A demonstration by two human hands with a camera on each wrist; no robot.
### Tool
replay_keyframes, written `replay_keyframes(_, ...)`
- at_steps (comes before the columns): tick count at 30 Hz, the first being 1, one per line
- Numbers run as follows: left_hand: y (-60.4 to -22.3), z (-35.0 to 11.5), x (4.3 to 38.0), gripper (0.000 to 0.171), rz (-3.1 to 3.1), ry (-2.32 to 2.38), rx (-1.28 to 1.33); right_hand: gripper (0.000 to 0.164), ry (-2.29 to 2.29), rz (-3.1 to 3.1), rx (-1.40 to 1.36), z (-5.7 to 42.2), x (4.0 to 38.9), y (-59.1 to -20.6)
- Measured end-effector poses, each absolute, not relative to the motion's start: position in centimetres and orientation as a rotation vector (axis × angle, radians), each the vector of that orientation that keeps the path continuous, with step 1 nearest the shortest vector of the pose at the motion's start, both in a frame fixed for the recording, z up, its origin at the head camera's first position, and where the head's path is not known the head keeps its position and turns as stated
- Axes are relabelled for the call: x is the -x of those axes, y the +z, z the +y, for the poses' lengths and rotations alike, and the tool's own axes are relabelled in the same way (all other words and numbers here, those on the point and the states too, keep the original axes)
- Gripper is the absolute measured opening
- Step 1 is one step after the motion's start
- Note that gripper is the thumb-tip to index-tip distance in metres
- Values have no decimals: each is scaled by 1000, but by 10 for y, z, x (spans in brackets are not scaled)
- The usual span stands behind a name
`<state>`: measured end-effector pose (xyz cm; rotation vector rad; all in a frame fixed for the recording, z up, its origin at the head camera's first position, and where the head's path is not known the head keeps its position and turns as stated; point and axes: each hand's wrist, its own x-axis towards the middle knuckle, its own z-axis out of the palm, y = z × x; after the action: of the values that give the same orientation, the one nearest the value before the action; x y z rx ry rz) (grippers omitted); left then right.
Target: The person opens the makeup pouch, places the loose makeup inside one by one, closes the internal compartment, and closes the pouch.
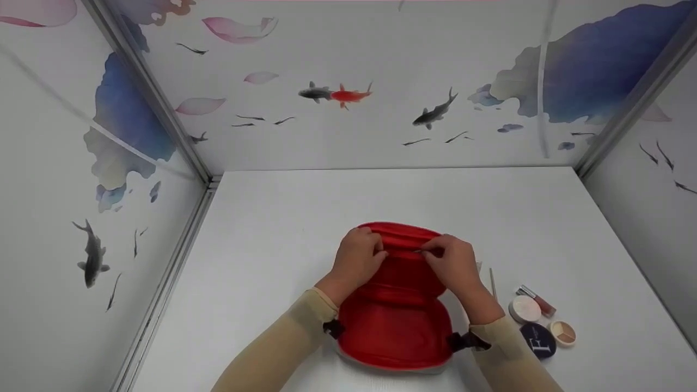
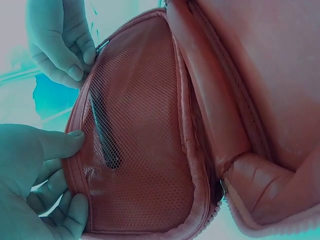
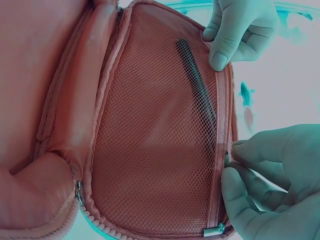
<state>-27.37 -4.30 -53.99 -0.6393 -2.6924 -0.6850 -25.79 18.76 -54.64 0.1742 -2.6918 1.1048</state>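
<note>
A red cosmetic bag (image 1: 400,332) lies unfolded on the table, its lid raised. Inside the lid is a mesh pocket (image 2: 145,125) with a zip along its edge. A slim dark stick with a rounded end (image 3: 192,67) shows through the mesh. My left hand (image 1: 359,256) grips the pocket's edge, thumb on the inner side (image 2: 40,175). With thumb and finger, my right hand (image 1: 452,264) pinches the stick's other end at the pocket's edge (image 3: 270,175). A metal zip pull (image 3: 215,230) sits at the pocket's corner beside this hand.
To the right of the bag lie a lip gloss tube (image 1: 539,302), a round white jar (image 1: 525,309), a dark round compact (image 1: 538,341) and a small round palette (image 1: 562,333). A thin stick (image 1: 493,284) lies partly behind my right wrist. Patterned panels (image 1: 381,136) enclose the white table (image 1: 272,228).
</note>
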Motion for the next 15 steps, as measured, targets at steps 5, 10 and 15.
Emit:
replay_keyframes(5,-539,-43,275,23,-2684,-713,625,11,1107,-2700,-204,187,257,-543)
replay_keyframes(10,-538,-44,276,22,-2689,-718,597,13,1102,-2704,-245,185,255,-540)
replay_keyframes(15,-534,-47,277,22,-2684,-714,544,17,1101,-2672,-286,186,251,-534)
